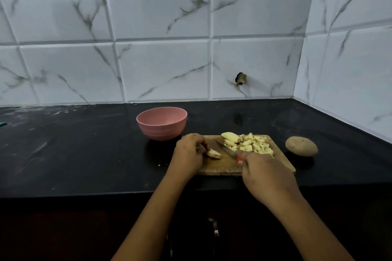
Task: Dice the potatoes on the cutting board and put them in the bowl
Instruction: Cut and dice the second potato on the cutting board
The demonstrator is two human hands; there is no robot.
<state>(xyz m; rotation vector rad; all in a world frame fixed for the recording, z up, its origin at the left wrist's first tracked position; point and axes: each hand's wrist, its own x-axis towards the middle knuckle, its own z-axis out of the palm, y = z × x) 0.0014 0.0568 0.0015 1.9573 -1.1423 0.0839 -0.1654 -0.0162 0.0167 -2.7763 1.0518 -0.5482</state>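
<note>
Fingers (202,145) of the left hand (189,151) are curled and pinch a small potato piece (214,154) near the left end of the cutting board (220,168). The right hand (264,172) has its fingers wrapped tight round the red handle (239,159) of the knife (226,149). The blade points at the small piece, and its tip is very near the left fingertips.

That is the big danger. The piece is little, so there is not much room for both fingers and blade. If the piece slips or rolls, the knife could nick a finger.

Behind the blade sits a pile of diced potato (253,146) with one bigger wedge (230,136) at its back left. The pile reaches close to the far edge of the board, so a push from the knife could knock bits onto the black counter (84,150).

The pink bowl (162,124) stands just off the board's back left corner, and I see no potato in it. Bits could drop on the way over.

A whole potato (301,146) waits on the counter, right of the board. It is round and could roll when cut.
</note>
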